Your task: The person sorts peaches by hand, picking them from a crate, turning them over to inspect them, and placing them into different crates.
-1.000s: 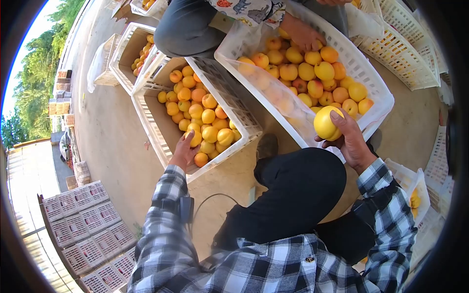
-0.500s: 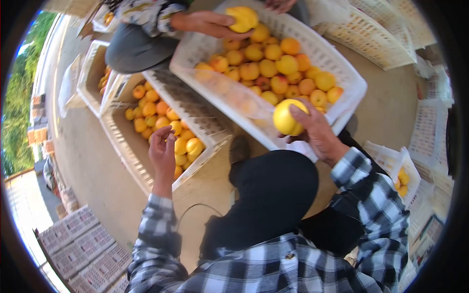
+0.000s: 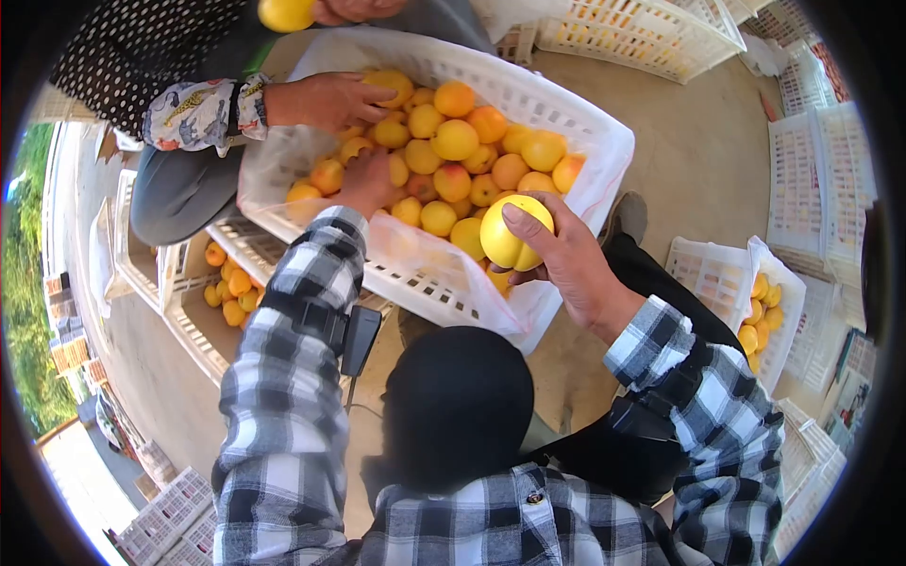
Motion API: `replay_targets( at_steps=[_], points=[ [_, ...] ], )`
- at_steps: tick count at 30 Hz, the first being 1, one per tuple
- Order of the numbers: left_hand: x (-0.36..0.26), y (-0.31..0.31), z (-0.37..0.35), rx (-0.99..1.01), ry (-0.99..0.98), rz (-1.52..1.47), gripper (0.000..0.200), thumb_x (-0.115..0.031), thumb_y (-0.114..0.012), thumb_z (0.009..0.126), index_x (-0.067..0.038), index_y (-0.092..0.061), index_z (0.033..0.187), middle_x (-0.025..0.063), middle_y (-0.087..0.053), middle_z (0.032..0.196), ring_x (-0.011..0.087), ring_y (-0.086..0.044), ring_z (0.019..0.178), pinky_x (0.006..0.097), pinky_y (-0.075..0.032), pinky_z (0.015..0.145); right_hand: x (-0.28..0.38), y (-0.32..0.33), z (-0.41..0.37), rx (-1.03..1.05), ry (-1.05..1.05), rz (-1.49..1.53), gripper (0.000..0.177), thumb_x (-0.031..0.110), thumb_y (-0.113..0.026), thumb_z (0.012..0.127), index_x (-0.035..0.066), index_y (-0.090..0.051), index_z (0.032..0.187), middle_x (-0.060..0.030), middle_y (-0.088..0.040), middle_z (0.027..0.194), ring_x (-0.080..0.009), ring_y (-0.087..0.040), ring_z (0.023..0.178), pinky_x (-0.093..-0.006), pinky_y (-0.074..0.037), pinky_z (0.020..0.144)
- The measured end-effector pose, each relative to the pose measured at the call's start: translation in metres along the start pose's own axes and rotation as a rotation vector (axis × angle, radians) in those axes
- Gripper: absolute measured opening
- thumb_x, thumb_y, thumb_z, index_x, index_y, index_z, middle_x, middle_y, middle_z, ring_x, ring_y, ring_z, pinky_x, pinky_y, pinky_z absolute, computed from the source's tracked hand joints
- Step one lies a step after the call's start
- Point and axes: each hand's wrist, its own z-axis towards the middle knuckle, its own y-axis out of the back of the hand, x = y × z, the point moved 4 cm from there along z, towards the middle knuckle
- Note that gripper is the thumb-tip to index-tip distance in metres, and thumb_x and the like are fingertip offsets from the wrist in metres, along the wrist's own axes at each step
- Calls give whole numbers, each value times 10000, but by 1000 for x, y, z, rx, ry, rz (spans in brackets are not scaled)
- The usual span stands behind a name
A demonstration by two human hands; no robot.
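In my right hand (image 3: 576, 264) is a large yellow peach (image 3: 517, 231), held with the thumb across its near side, above the right end of a white plastic crate (image 3: 491, 80). The crate has a translucent liner and is filled with yellow and orange-red peaches (image 3: 455, 140). My left hand (image 3: 368, 181) is down among the peaches at the crate's left part, its fingertips mostly hidden. Just above it, another person's hand (image 3: 326, 99) in a patterned sleeve touches a peach (image 3: 389, 88).
At the top edge, another hand (image 3: 359, 9) is beside a yellow peach (image 3: 286, 13). A lower crate of peaches (image 3: 231, 288) stands at the left. To the right is a small lined crate of peaches (image 3: 764, 311). Stacked white crates (image 3: 816, 179) line the right side.
My left hand has moved from over the lower left crate into the lined crate. My right hand still holds the peach. The other person's hand has lowered to the peaches; the view has shifted.
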Motion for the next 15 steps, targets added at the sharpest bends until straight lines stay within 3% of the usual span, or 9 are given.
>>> replay_targets(
  at_steps=[1,4,8,10,12,13,15],
  points=[
    [5,-11,6,126,70,128,683,-291,-784,710,-62,-469,1271,228,-534,1233,394,-550,1101,488,-479,906,1,3,2,-35,21,-1,596,480,-667,875,12,-485,1195,-104,-610,989,-142,-647,805,-255,-553,626],
    [8,-25,9,66,90,50,737,-328,-804,685,-56,-456,1275,220,-549,1220,401,-553,1086,482,-482,909,9,8,0,-53,51,3,609,489,-667,873,3,-485,1191,-106,-604,990,-138,-643,818,-257,-552,623],
    [17,-31,11,63,21,-3,695,-357,-831,650,-34,-539,1192,219,-613,1135,384,-583,1060,464,-490,897,9,11,4,-28,39,26,639,510,-668,865,-7,-483,1192,-113,-601,994,-134,-633,809,-253,-547,619],
    [15,-15,0,64,-83,-98,611,-359,-815,686,-7,-567,1119,184,-652,1039,326,-636,989,423,-506,864,11,12,5,-29,33,42,657,523,-670,857,-6,-482,1198,-112,-601,996,-137,-632,803,-254,-547,621],
    [7,2,-22,224,-25,-716,551,-323,-770,769,-1,-569,1169,124,-668,1035,233,-651,978,358,-514,846,13,12,3,-28,38,61,674,536,-672,850,-5,-480,1205,-112,-602,998,-139,-631,796,-255,-548,623],
    [5,8,-30,225,-33,-708,551,-323,-770,769,-1,-569,1169,124,-668,1035,233,-651,978,358,-514,846,13,11,2,-25,32,57,656,535,-649,866,23,-472,1236,-102,-617,988,-147,-645,806,-263,-541,651],
    [2,8,-53,420,136,-1322,545,-327,-698,850,-16,-518,1260,126,-624,1144,219,-632,1031,347,-501,932,11,10,-1,-20,27,59,638,534,-626,883,51,-464,1267,-93,-633,979,-155,-659,816,-271,-534,679]
  ],
)
